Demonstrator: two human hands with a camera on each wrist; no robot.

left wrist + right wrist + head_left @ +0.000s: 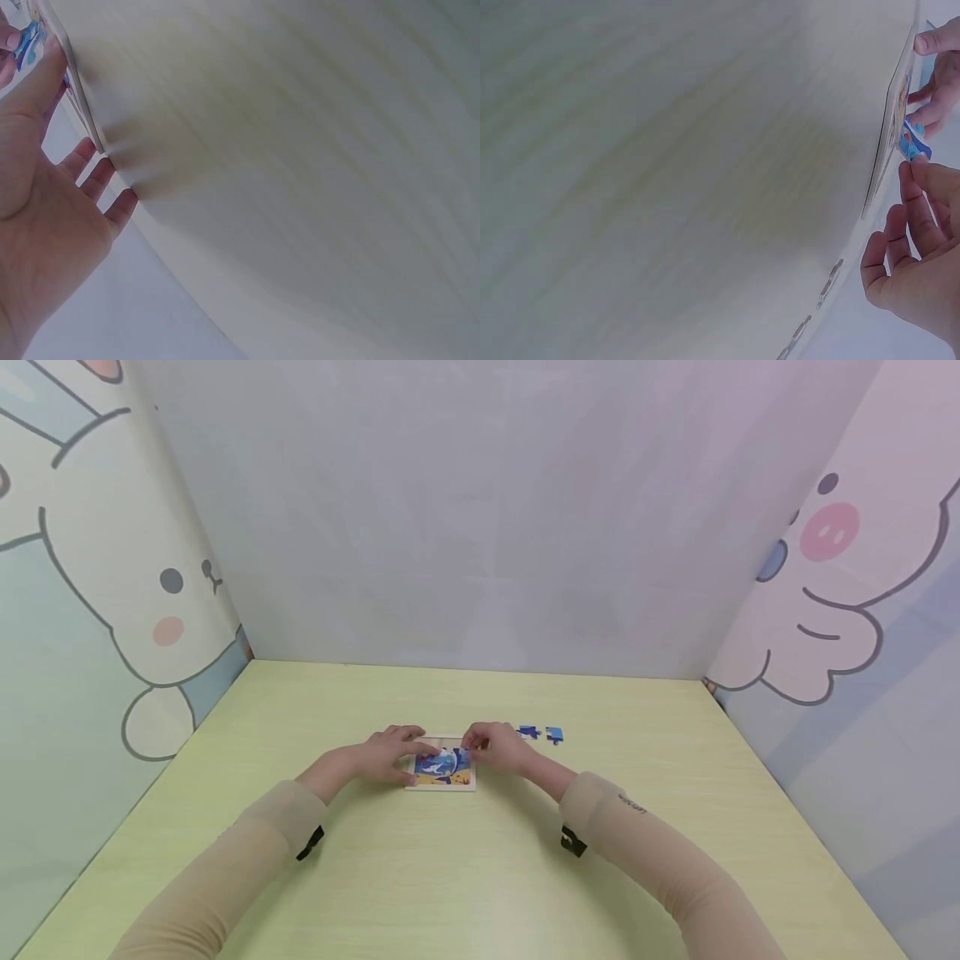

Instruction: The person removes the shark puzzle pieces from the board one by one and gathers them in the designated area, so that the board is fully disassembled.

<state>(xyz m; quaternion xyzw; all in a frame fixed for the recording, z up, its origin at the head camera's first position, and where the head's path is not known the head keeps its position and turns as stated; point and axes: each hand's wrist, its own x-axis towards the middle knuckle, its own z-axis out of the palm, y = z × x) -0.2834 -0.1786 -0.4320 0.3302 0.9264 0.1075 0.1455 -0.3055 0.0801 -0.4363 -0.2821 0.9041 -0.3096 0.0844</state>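
A small jigsaw puzzle tray (441, 788) with a pale rim holds a picture in blue, white and orange. My left hand (386, 753) rests at the tray's left side, its thumb near the lower left corner and a finger reaching over the picture. In the left wrist view, its fingers (97, 176) are spread beside the tray's edge. Over the right part of the tray, my right hand (501, 747) pinches a blue jigsaw piece (915, 146) between thumb and index finger. The piece is tilted, its lower end close to the picture.
Two loose blue jigsaw pieces lie on the table behind and right of my right hand, one (528, 732) nearer the hand and the other (555, 735) farther right. The pale yellow table (480, 877) meets a plain back curtain (480, 527) and cartoon-printed side curtains.
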